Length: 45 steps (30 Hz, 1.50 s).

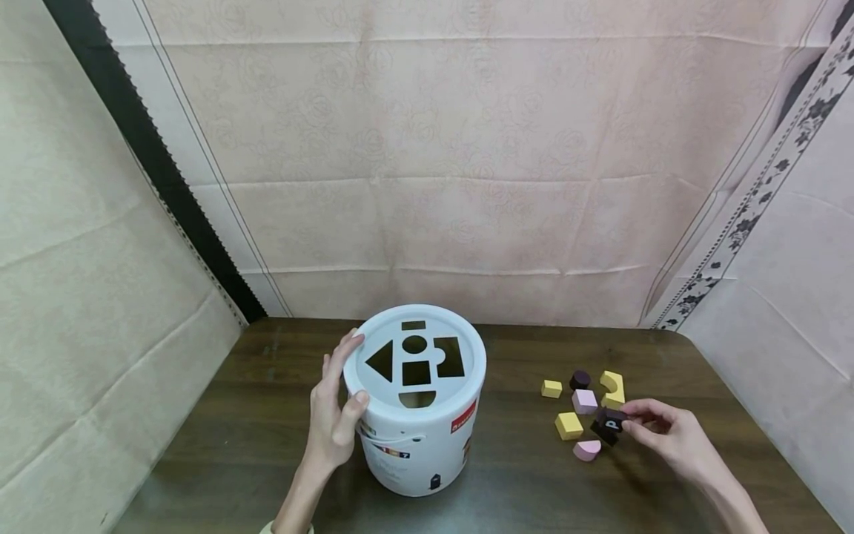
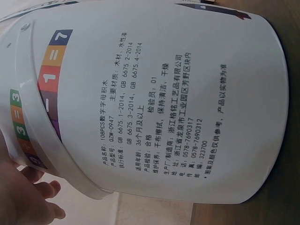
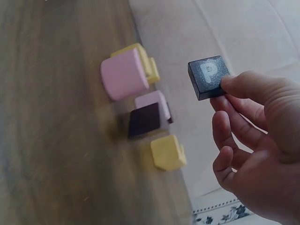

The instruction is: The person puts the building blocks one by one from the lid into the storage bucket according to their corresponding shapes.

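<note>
One black block (image 3: 206, 79) — pinched by the right hand (image 1: 670, 436), other blocks (image 1: 585, 402) left of this grip; left hand (image 1: 331, 419) rests unclenched on the bucket (image 1: 434, 454).

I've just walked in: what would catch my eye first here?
Probably the white bucket on the table, its lid cut with shaped holes and the left hand at its rim. Then, to the right, the right hand pinching a black block marked P near yellow and pink blocks.
</note>
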Available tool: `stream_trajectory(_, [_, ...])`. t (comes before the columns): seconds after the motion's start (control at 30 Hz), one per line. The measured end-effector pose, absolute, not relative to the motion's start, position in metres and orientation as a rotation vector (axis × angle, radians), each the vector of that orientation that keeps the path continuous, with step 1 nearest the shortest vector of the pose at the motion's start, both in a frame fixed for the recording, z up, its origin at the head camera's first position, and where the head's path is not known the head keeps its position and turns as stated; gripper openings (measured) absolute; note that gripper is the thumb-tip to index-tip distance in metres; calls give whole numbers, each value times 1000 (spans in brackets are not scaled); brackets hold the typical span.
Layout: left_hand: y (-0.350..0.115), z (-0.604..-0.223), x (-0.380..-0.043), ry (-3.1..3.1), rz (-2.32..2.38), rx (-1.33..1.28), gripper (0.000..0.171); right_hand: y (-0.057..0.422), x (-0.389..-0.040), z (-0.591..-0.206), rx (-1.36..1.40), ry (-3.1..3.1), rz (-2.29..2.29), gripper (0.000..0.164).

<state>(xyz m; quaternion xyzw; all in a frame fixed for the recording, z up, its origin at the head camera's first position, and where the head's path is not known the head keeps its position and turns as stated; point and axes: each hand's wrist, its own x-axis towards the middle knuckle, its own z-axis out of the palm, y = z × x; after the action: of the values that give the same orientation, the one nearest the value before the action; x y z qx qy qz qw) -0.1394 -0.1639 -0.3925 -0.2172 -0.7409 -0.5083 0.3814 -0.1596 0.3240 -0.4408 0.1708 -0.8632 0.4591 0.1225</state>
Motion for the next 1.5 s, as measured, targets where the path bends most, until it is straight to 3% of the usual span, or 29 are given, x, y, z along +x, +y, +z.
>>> stream_trajectory(1.5, [-164,-393,-139,-1924,-1297,-526,68,200,-231,-317,777,-2485,1368,15])
